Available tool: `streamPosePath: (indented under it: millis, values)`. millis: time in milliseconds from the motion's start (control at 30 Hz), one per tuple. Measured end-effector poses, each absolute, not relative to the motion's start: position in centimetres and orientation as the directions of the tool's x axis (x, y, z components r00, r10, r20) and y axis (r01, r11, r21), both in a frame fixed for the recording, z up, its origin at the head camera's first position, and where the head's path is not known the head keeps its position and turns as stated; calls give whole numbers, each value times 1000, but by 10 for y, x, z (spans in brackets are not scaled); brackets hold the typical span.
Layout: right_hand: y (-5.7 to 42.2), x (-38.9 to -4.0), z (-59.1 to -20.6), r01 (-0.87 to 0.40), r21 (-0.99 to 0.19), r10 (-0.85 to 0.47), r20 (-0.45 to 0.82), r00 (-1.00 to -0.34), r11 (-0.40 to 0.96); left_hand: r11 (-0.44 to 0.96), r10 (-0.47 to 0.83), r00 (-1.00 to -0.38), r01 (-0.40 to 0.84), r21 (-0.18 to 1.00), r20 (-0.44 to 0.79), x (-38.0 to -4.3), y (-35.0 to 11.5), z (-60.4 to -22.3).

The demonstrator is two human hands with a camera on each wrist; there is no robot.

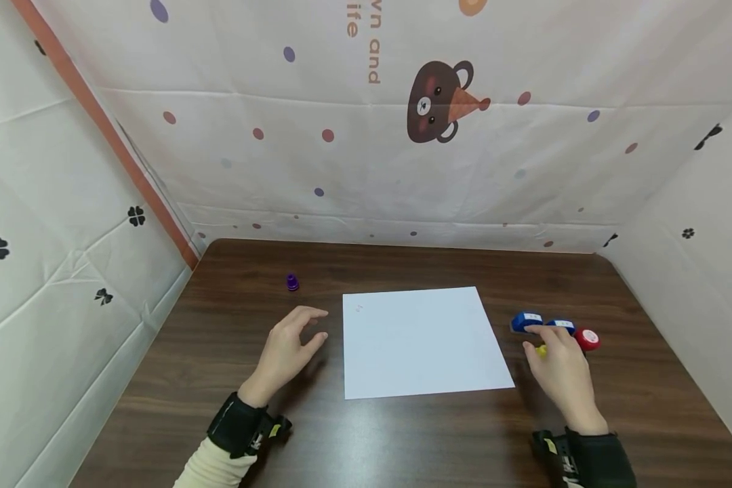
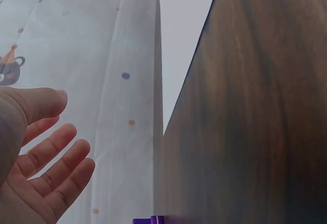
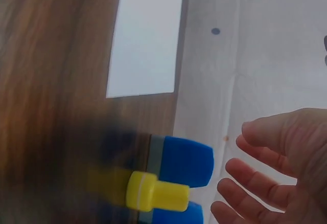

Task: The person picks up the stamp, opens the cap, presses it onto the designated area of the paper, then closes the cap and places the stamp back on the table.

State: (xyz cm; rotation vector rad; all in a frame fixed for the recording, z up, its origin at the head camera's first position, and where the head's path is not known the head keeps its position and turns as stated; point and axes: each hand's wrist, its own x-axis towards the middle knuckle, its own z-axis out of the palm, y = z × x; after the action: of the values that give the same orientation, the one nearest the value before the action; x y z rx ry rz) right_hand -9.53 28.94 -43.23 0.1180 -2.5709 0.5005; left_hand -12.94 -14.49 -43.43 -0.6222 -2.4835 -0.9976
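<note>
Left hand (image 1: 283,351) and right hand (image 1: 562,369) gape loosely, empty, the right wrist view baring the yellow piece (image 3: 157,192) mostly hidden in the head view.

Brown table (image 1: 415,434) — dotted backdrop (image 1: 366,163)

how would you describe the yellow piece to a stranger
On the brown tabletop, find the white sheet. To its right sit two blue blocks. The yellow piece is beside them, the only yellow one, with a narrow knob on a wider base.
</note>
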Motion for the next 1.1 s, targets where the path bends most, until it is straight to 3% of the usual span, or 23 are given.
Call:
streamPosePath:
  millis: [400, 1100]
  values:
    - [298, -93, -441, -82, -284, 41, 401, -915, 955, 639, 279, -815, 553, 535, 509, -125, -137, -440]
    - [308, -96, -451, -98, -274, 9, 364, -932, 957, 631, 283, -834, 534, 563, 473, -121, -134, -450]
